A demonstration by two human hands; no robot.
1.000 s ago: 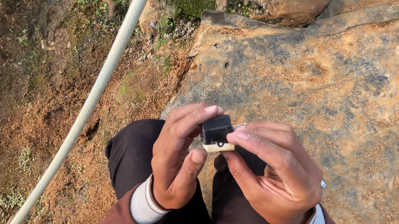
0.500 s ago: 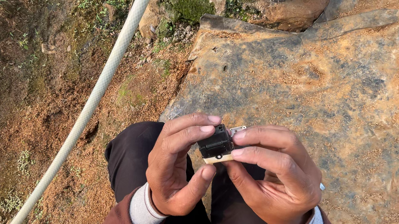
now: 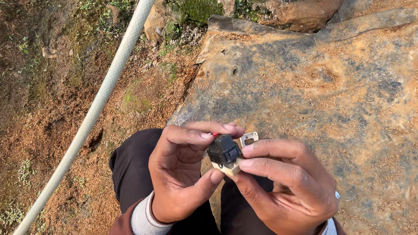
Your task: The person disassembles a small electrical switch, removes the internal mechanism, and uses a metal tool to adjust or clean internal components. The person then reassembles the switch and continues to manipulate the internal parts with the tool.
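I have the small black switch block [image 3: 224,150] pinched between both hands, above my knees and at the near edge of the flat rock [image 3: 367,103]; my left hand [image 3: 178,171] has its grip closed on it, fingertips across the top and the thumb propping the pale base from below; my right hand [image 3: 287,188] grasps it too, forefinger and thumb clamped on the right side, beside a small metal tab [image 3: 248,138] that sticks up on the far side. A bit of red shows at the left fingertip; I cannot tell what it is. To handle this well, I judge the left hand should stay the steady anvil while the right does the fine turning, pressure kept on the body and off the tab; working low over my lap means a slip drops it on cloth, not dirt. Compared with half a second ago, the block sits slightly more upright and the tab shows more clearly; the pale hose [image 3: 108,85] to the left lies as it did.
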